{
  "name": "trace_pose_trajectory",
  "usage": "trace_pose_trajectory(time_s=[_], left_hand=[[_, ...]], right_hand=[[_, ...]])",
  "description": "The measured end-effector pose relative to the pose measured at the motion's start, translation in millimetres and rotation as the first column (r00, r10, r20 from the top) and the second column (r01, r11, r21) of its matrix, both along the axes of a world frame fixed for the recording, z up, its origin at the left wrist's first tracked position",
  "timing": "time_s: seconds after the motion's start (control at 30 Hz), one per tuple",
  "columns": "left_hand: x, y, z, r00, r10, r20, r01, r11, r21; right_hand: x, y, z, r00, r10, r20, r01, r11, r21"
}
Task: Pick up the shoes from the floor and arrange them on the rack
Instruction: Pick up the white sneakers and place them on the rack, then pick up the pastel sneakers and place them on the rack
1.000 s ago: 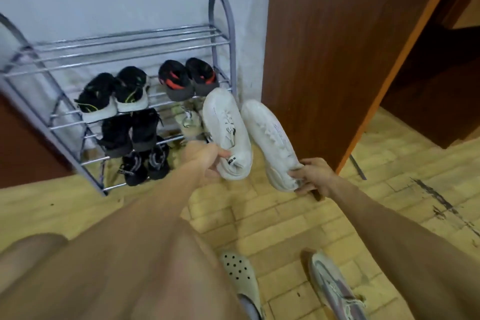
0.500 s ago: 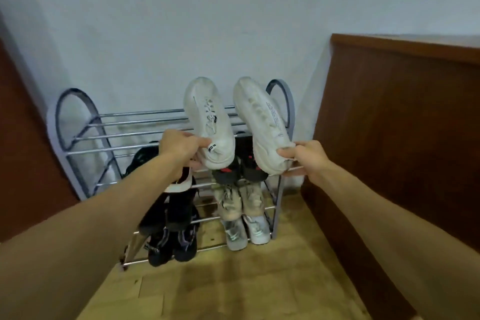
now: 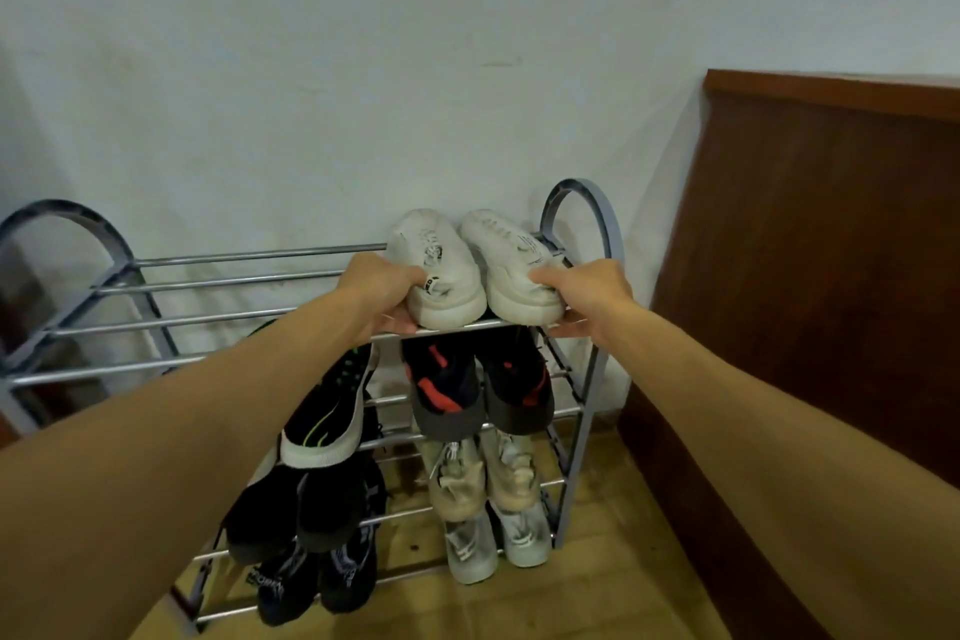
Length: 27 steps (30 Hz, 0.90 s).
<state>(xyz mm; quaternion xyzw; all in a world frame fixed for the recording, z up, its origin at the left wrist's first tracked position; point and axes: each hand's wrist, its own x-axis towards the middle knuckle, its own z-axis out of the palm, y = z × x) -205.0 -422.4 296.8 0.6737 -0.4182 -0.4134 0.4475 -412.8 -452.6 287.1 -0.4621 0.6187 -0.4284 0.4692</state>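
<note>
Two white sneakers sit side by side on the right end of the top shelf of a grey metal shoe rack (image 3: pixel 208 286), toes towards the wall. My left hand (image 3: pixel 376 288) grips the heel of the left white sneaker (image 3: pixel 441 270). My right hand (image 3: pixel 582 296) grips the heel of the right white sneaker (image 3: pixel 511 270). Both heels rest at the shelf's front bar.
Lower shelves hold black-and-red shoes (image 3: pixel 478 390), a black shoe with green marks (image 3: pixel 332 411), beige shoes (image 3: pixel 483 478), other black pairs and pale shoes at the bottom. A brown wooden panel (image 3: pixel 831 301) stands close on the right. A white wall is behind the rack.
Both hands carried the white sneakers up from in front of the rack and lowered them onto the top shelf's right end. The view moved closer to the rack.
</note>
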Motion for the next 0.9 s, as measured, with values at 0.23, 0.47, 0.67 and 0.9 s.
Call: trace_pose_trajectory(time_s=[0.23, 0.47, 0.67, 0.9], left_hand=[[-1, 17, 11, 0.997, -0.069, 0.027, 0.066, 0.993, 0.094], [-19, 78, 20, 0.993, 0.083, 0.081, -0.075, 0.992, -0.098], [-78, 169, 0, 0.98, -0.141, 0.137, 0.152, 0.986, -0.074], [-165, 263, -77, 0.914, -0.397, 0.083, 0.39, 0.917, 0.085]], right_hand=[[-4, 24, 5, 0.981, 0.138, -0.135, -0.138, 0.99, 0.01], [-44, 83, 6, 0.972, 0.1, -0.212, -0.117, 0.991, -0.069], [-102, 165, -42, 0.931, 0.219, -0.291, -0.179, 0.971, 0.158], [-168, 269, -116, 0.873, 0.327, -0.361, -0.195, 0.914, 0.355]])
